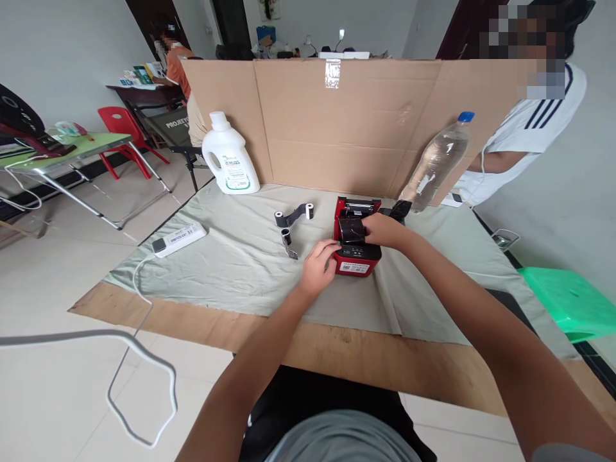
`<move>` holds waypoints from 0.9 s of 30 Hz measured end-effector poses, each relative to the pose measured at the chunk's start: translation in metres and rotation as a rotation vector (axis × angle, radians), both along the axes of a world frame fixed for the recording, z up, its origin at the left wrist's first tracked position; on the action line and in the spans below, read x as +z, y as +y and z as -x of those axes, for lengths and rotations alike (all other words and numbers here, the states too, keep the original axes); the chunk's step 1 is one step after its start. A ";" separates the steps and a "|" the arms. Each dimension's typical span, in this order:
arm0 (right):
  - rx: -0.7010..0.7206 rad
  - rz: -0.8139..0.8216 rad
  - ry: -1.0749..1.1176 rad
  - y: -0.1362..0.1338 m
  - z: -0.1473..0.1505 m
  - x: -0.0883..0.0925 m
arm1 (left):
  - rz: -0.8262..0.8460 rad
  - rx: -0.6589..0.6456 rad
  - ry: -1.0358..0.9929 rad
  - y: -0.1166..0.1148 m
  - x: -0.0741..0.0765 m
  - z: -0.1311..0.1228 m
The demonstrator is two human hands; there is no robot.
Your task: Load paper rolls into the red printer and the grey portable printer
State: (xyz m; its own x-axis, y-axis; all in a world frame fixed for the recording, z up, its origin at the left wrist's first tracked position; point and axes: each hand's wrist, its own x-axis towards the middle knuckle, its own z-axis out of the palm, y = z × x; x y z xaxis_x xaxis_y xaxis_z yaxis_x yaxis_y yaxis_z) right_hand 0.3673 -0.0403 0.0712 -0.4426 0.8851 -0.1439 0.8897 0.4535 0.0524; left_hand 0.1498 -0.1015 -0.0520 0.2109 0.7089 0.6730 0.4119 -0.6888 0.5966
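A red and black label printer [359, 264] stands on the cloth-covered table with its lid raised. In its bay lies a shiny black roll [351, 230]. My right hand [382, 231] reaches in from the right, fingers closed at the roll's right end; the fingertips are partly hidden. My left hand [318, 264] grips the printer's left front edge with bent fingers. Left of the printer, a dark ribbon on two white-cored rolls [294, 215] lies on the cloth, with a small dark roll [287, 240] just in front of it. Beyond my right hand is a black piece [399, 210].
A cardboard panel [346, 128] closes off the back of the table. Before it stand a white jug [231, 157] and a tilted clear bottle [437, 160]. A power strip [179, 240] lies at left. One person [548, 122] is behind the panel at right, another [179, 67] farther back left.
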 end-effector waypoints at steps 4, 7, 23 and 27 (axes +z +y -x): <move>0.056 -0.323 0.157 -0.032 -0.011 0.004 | 0.034 -0.011 -0.040 0.000 0.000 -0.001; 0.102 -0.476 0.307 -0.052 -0.014 0.010 | 0.058 -0.008 -0.069 0.000 0.001 -0.001; 0.234 -0.258 0.970 -0.066 0.043 0.047 | 0.210 -0.283 -0.166 0.042 0.110 0.041; 0.127 -0.176 1.205 -0.057 0.051 0.044 | 0.328 -0.409 -0.047 0.051 0.155 0.047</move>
State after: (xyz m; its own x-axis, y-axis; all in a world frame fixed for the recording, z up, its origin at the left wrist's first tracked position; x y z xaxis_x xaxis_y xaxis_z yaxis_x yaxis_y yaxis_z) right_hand 0.3166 -0.0977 0.1157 -0.2943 0.7922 0.5347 0.3614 0.6102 -0.7051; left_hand 0.1031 -0.0502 0.1028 0.4894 0.7499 0.4451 0.1160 -0.5618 0.8191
